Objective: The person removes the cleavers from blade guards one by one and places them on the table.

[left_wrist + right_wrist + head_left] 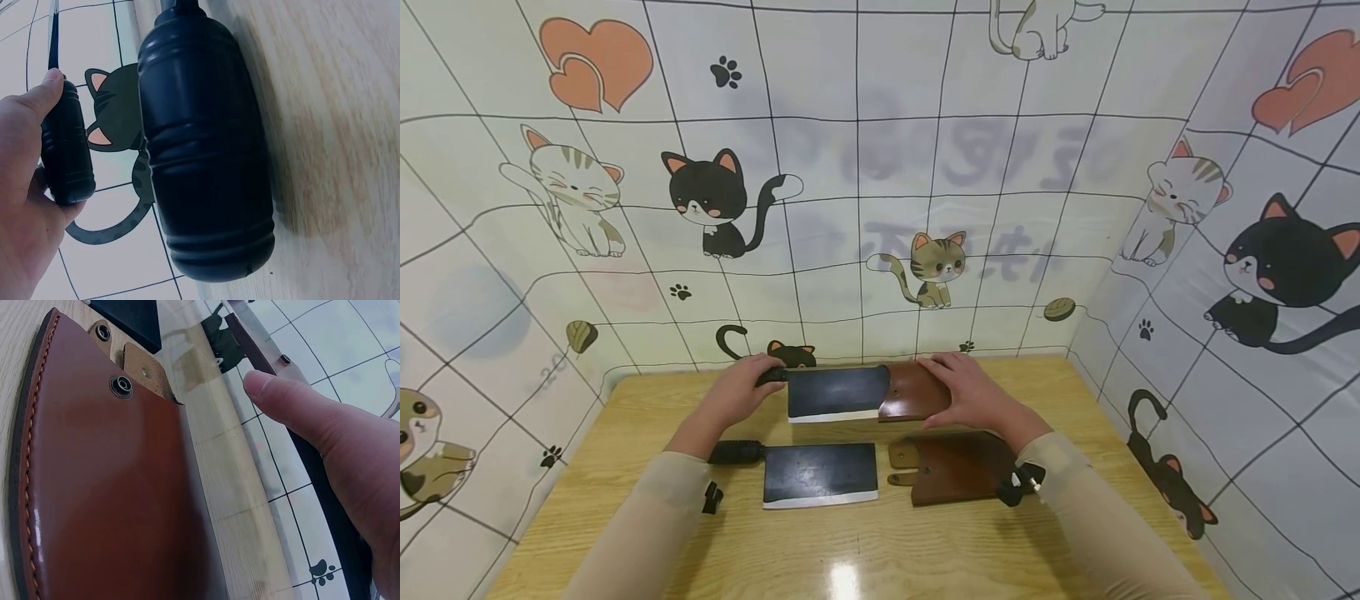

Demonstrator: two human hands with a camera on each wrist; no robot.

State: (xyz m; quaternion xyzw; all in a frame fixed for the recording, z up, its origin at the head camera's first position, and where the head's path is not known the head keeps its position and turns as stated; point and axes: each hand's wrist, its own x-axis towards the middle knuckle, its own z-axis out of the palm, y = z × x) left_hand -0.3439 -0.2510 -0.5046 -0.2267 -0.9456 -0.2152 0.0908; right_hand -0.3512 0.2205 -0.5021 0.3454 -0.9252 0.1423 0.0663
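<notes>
Above the back of the table, my left hand grips the black handle of a cleaver. Its dark blade faces me, with the pale cutting edge down. My right hand holds a brown leather sheath, thumb on its near side, the other fingers mostly hidden behind. The sheath's mouth overlaps the blade's right end. Nearer to me lies a second cleaver, its ribbed black handle pointing left. To its right a second brown sheath lies under my right forearm, with stitching, a snap and straps at its mouth.
The wooden table runs back to a white cloth wall with a grid and cartoon cats, which also rises at both sides. The held cleaver and sheath are close to that back wall. Small black wrist mounts sit on both sleeves.
</notes>
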